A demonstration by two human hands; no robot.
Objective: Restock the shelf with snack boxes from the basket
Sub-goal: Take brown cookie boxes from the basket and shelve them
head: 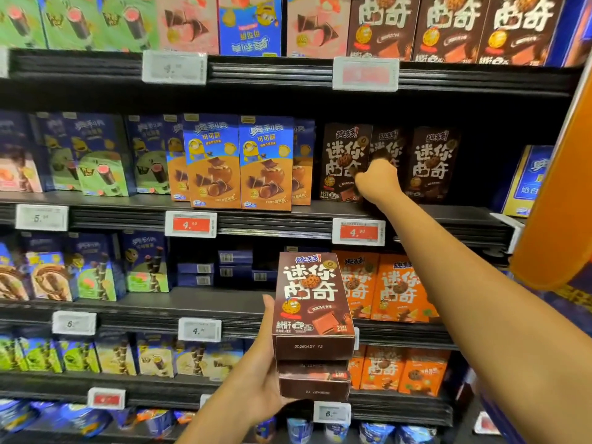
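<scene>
My left hand (261,376) holds two stacked brown cookie boxes (312,302) upright in front of the lower shelves, the second box (314,379) under the first. My right hand (378,181) reaches up to the middle shelf (432,216). Its fingers are closed on the right edge of a brown cookie box (344,161) standing at the shelf front. Two more brown boxes (432,161) of the same kind stand to the right, set further back. The basket is out of view.
Blue and orange snack boxes (238,161) stand left of the brown ones. Orange cookie boxes (387,286) fill the shelf below. Price tags (358,232) line the shelf edges. An orange panel (563,193) juts in at the right.
</scene>
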